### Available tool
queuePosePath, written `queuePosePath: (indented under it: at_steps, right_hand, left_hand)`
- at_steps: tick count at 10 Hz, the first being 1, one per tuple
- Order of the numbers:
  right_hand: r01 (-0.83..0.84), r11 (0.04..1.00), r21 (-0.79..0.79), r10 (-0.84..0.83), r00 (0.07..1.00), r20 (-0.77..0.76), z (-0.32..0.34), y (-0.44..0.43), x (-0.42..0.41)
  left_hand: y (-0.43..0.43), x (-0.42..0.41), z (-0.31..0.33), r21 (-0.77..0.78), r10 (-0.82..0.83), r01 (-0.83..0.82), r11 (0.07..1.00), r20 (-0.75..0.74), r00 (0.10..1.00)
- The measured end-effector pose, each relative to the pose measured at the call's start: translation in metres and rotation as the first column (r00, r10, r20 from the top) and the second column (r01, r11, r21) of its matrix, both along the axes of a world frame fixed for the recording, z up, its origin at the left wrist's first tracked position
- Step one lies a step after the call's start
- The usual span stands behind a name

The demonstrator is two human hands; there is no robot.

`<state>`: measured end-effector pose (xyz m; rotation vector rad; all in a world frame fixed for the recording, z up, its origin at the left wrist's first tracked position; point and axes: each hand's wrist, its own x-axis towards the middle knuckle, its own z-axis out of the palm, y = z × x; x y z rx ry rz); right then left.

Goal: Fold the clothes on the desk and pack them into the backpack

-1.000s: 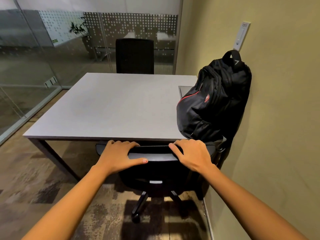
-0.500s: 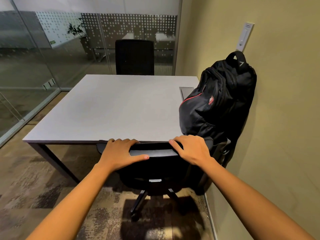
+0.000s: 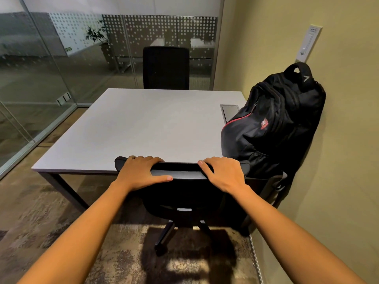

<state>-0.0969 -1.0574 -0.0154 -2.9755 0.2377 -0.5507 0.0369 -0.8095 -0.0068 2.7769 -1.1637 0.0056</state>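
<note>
The top edge of the black chair [image 3: 180,193], lower centre, is gripped by the left hand [image 3: 141,173] and the right hand [image 3: 223,173], fingers curled over it. The black backpack [image 3: 272,128] is seen upright at right of frame on the grey desk [image 3: 143,128], leaned against the wall [image 3: 338,181].

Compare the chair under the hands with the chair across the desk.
The near chair stands at the near edge of the desk; the far chair stands at its far edge. The left hand and right hand grip the near chair's backrest top; nothing touches the far chair. The near chair shows its base legs; the far chair shows only its backrest. Both are black office chairs.
</note>
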Motion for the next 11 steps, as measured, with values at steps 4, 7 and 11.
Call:
queuePosePath:
  at_steps: [4, 7, 11]
  right_hand:
    - [0.043, 0.999, -0.028, -0.043, 0.999, -0.005, -0.002, 0.015, 0.022]
    - [0.061, 0.998, 0.004, -0.06, 0.99, -0.124, 0.001, 0.021, 0.017]
    - [0.125, 0.985, -0.119, -0.136, 0.987, -0.089, 0.035, 0.023, -0.004]
  left_hand:
    - [0.008, 0.031, 0.011, 0.044, -0.046, 0.05, 0.998, -0.092, 0.995]
    - [0.011, 0.017, 0.005, 0.094, 0.089, -0.075, 0.993, -0.147, 0.985]
    - [-0.016, -0.021, 0.031, -0.016, 0.286, -0.286, 0.958, 0.019, 0.958]
